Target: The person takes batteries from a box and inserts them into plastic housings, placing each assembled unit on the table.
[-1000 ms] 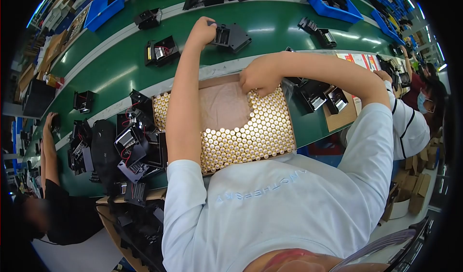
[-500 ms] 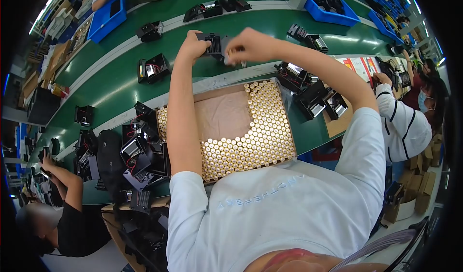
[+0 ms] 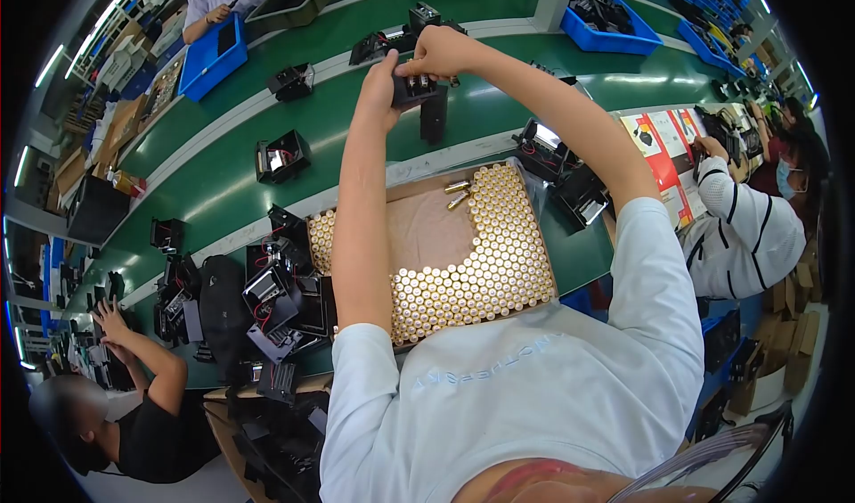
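My left hand (image 3: 383, 86) is wrapped round a black plastic battery case (image 3: 417, 91), held over the green table, with a dark flap hanging from it. At the top of the case, the fingers of my right hand (image 3: 436, 54) are pinched together over the battery slots; what they hold is too small to make out. Below my hands a carton (image 3: 419, 188) holds rows of upright batteries (image 3: 472, 280), with bare brown lining at its upper middle. Two loose batteries (image 3: 457, 194) lie on their sides near the carton's far edge.
Black housings with red wires (image 3: 272, 294) are heaped left of the carton. More housings (image 3: 282, 157) stand along the green table (image 3: 214, 182). Blue bins (image 3: 610, 35) are at the far side. Co-workers sit left, right and across; a striped sleeve (image 3: 726, 200) is at the right.
My right hand has moved from the carton up to the case in my left hand. Two batteries now lie on their sides in the carton. The case has turned, its flap hanging down.
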`<state>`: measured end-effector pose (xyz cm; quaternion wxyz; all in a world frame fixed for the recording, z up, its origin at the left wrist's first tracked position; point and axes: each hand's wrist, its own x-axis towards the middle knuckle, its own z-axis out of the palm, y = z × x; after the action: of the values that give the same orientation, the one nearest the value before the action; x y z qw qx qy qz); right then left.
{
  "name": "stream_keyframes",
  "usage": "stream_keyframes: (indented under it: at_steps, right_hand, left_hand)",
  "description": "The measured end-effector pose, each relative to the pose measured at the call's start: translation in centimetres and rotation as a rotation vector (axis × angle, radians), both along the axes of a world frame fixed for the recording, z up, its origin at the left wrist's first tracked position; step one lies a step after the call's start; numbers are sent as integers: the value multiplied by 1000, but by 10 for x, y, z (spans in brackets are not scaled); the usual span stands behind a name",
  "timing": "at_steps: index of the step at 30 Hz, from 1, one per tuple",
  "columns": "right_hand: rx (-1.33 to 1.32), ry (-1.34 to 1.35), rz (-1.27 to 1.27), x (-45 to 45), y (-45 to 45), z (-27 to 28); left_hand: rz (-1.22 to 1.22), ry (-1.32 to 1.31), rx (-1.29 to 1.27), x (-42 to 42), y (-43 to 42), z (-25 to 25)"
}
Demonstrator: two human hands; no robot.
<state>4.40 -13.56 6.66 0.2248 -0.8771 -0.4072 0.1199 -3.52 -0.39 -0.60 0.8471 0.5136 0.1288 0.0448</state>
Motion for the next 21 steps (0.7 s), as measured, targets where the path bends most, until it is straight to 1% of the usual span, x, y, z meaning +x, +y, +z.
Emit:
stream_keyframes:
  at_steps: [1, 2, 4, 7, 11, 13, 14, 15, 16, 17, 19, 20, 21]
  right_hand:
    - [-39, -18, -11, -1, -3, 5]
    - [-20, -27, -6, 1, -7, 5]
    - [18, -48, 7, 7, -15, 3]
    - [100, -11, 18, 12, -32, 3]
    - [80, -31, -46, 6, -50, 4]
    - [55, -86, -70, 6, -54, -3]
    - [110, -56, -75, 10, -57, -8]
    - [137, -93, -82, 9, -60, -10]
    - [163, -130, -85, 7, -63, -12]
    - [189, -167, -86, 6, -65, -14]
    - [302, -515, 7, 7, -69, -42]
    - [358, -689, 53, 11, -71, -55]
    - [341, -677, 40, 4, -72, -57]
  left_hand:
    - [-10, -16, 24, -1, -7, 7]
    - [-19, -31, 47, -1, -13, 11]
    - [1, -40, 26, 10, -20, 6]
    - [3, -38, -30, 24, -28, -1]
    - [-30, -74, -97, 29, -42, 2]
    - [16, -70, -22, 32, -53, 3]
    - [41, -70, 29, 31, -57, 3]
    - [68, -70, 81, 30, -59, 4]
    - [60, -80, -24, 36, -55, -2]
    - [62, -93, -41, 39, -51, -8]
    - [67, -120, -77, 42, -46, -15]
    - [182, -43, -37, 42, -50, -15]
    - [174, -33, -29, 43, -48, -17]
